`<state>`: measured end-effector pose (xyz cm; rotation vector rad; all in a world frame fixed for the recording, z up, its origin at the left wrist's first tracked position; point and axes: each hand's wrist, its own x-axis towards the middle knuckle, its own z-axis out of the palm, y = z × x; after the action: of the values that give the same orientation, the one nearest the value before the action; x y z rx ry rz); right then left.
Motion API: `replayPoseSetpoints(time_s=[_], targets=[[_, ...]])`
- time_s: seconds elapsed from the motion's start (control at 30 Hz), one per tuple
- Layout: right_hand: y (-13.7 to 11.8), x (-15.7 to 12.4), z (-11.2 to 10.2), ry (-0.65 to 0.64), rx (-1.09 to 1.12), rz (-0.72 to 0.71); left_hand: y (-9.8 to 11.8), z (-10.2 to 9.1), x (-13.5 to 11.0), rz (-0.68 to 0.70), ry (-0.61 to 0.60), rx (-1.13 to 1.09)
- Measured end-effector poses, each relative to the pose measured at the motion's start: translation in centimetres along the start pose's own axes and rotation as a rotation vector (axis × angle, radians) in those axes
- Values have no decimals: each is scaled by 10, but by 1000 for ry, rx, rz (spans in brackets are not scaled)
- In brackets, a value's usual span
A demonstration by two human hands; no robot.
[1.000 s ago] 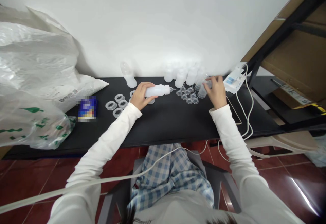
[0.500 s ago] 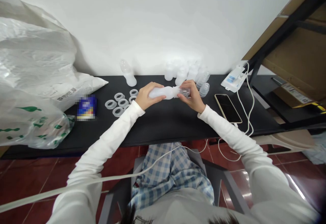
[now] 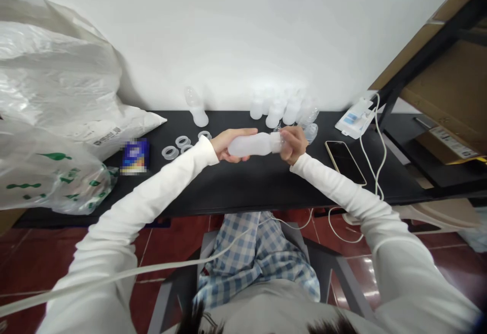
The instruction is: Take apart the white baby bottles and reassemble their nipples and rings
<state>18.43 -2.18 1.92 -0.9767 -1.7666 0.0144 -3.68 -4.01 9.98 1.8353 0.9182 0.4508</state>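
A frosted white baby bottle point(image 3: 249, 144) lies sideways in the air over the black table, gripped at its base end by my left hand point(image 3: 227, 146). My right hand point(image 3: 294, 144) is closed round the bottle's collar and cap end, so most of the cap is hidden. Behind my right hand stand several frosted bottles point(image 3: 273, 113), with clear domed caps point(image 3: 311, 132) beside them. Left of my left hand lie several white ring collars point(image 3: 170, 152). One capped bottle point(image 3: 197, 108) stands apart near the wall.
Plastic bags point(image 3: 57, 121) fill the table's left side, next to a blue packet point(image 3: 135, 156). To the right are a phone point(image 3: 345, 162), a white power strip point(image 3: 355, 118) and its cable point(image 3: 376, 169). A black shelf frame with cardboard boxes point(image 3: 445, 144) stands at far right.
My right hand has turned and wrapped round the cap end. My left hand has rolled so more of the bottle's side shows. The whole view has shifted slightly.
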Motion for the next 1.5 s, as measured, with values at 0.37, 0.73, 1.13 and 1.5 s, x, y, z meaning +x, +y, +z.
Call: replayPoseSetpoints(time_s=[0.37, 0.73, 1.13, 1.5], targets=[[-51, 24, -8, -480, 474, 964, -35, -34, 5, 538, 333, 1003], [-28, 13, -3, -404, -352, 257, -101, -38, 56, -128, 723, 408], [-3, -1, 5, -596, -938, 88, -95, -54, 107, -399, 971, 417], [8, -11, 12, -571, -860, 65, -97, -32, 92, -299, 940, 384]])
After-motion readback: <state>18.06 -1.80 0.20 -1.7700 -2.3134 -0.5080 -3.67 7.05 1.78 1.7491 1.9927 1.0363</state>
